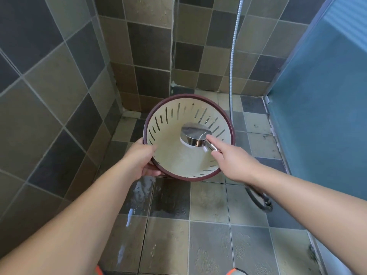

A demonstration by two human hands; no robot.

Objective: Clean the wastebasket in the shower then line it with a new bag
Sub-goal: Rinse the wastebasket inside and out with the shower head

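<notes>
While left hand grips slotted wastebasket rim and right hand clasps shower head inside, spray may escape slots; wet rim may slip.

We count one wastebasket at the centre of the frame, cream inside with a single dark red rim. We count one shower head, chrome, seen over the basket's inside. We count one metal hose running down the upper right of the frame, and one dark hose loop on the floor at lower right. We count two hands: one left hand on the basket's rim and one right hand on the shower handle. We count two orange-edged shoe tips at the bottom edge, one left of centre and one right of centre. We count one blue panel at the right of the frame.
</notes>
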